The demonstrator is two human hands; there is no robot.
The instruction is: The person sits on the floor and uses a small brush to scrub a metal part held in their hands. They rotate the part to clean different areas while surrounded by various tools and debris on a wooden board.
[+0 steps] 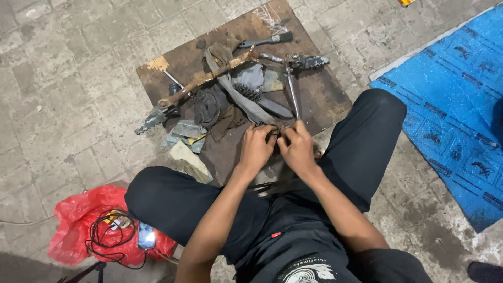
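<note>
Red plastic bag (78,220) — lower left | left hand (257,148), right hand (297,149) — fingers pinching dark rag (272,137)

light: dim, even, overhead | shadows: soft, dark bottom-left corner | glare: none | focus: fairly sharp, slight blur at hands (277,147)

Left hand (255,147) and right hand (297,148) bunch together at centre frame, fingers curled over something small and dark, too hidden to identify. Top edge clips an orange object (406,2). Lower right corner cuts off a dark shape (484,271). The blue mat (450,99) runs off the right edge.
</note>
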